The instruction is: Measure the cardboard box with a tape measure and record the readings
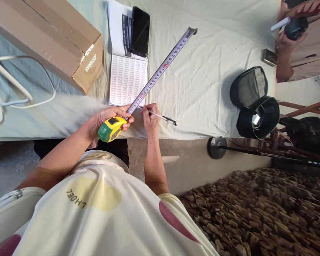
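My left hand (114, 117) is closed around a yellow and green tape measure (112, 128), close to the table's front edge. Its blade (162, 67) is drawn out and slants up to the right across the table, ending in a metal hook. In my right hand (150, 117) a pen (162, 117) is pinched, its clear barrel and black end pointing right. The pen's tip lies close beside the blade, near the bottom edge of an open booklet (128, 80) with rows of writing. A black smartphone (140, 32) rests on the booklet's upper page.
A cardboard box (53, 39) stands at the left, with a white cable (29, 96) looped before it. To the right are an open black case (252, 87) and a small dark box (269, 57). Another person's hands (290, 41) hold a dark object at the upper right.
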`<state>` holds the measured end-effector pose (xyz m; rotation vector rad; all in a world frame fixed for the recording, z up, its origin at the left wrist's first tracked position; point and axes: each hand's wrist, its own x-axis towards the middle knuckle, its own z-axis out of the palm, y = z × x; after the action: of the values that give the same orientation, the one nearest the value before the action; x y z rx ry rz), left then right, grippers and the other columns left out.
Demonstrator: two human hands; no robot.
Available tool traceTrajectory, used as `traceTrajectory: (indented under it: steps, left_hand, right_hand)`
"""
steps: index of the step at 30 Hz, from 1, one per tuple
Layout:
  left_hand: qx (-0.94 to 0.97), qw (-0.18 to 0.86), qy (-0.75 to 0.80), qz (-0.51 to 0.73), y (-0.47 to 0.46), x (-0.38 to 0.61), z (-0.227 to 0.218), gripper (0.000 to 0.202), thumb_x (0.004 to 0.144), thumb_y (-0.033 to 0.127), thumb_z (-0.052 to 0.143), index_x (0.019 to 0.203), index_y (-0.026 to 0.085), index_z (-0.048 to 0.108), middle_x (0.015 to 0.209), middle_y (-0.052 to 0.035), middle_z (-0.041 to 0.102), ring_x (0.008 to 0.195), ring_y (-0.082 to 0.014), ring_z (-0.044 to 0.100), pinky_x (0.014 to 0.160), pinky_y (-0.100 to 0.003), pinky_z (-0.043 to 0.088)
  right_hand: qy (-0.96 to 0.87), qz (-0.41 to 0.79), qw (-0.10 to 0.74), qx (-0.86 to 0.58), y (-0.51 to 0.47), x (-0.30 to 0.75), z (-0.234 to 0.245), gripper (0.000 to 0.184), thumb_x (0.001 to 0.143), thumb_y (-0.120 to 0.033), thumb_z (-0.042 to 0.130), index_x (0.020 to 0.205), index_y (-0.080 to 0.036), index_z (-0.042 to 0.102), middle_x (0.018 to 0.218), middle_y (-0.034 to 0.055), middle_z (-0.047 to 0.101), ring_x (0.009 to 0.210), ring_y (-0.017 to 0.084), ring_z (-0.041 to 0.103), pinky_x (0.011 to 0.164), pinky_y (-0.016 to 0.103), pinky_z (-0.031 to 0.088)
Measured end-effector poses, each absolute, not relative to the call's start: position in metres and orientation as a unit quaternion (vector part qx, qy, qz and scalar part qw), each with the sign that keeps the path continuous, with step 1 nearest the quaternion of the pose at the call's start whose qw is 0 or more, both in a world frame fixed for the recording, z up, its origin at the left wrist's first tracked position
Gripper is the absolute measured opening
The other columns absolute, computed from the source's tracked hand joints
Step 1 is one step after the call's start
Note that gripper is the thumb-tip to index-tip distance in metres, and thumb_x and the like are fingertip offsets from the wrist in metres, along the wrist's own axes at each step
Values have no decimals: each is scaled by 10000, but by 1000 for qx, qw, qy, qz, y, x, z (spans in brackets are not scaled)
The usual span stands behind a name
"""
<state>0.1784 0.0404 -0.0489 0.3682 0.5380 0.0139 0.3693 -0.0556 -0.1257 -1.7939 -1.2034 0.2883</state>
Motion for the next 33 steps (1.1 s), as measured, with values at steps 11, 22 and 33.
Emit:
traceTrajectory:
  steps: [11, 22, 33]
  left_hand:
    - [175, 950, 258, 0, 42, 180, -49, 445, 867, 65, 582, 1280, 214, 656, 803, -40, 622, 574, -136, 540, 558, -219, 468]
    - [186, 948, 257, -1, 41, 179, -49, 503, 851, 74, 594, 1339, 195, 612, 806, -23, 634, 573, -117, 566, 573, -216, 451]
    - [185, 948, 259, -6, 42, 179, -48, 520, 849, 86, 610, 1353, 212, 593, 816, -22, 630, 582, -119, 586, 567, -213, 463]
  right_hand:
    - [-479, 92, 470, -736, -55, 370, -130, 170, 953, -304, 487, 816, -252, 574, 717, -11, 679, 664, 164, 647, 675, 329, 521]
    - [-486, 79, 458, -740, -55, 373, -135, 152, 947, -267, 507, 809, -255, 570, 693, -18, 654, 640, 161, 636, 667, 325, 518]
    - [-481, 80, 464, -740, -55, 371, -131, 146, 959, -310, 486, 837, -262, 550, 695, -11, 670, 621, 163, 640, 627, 316, 530]
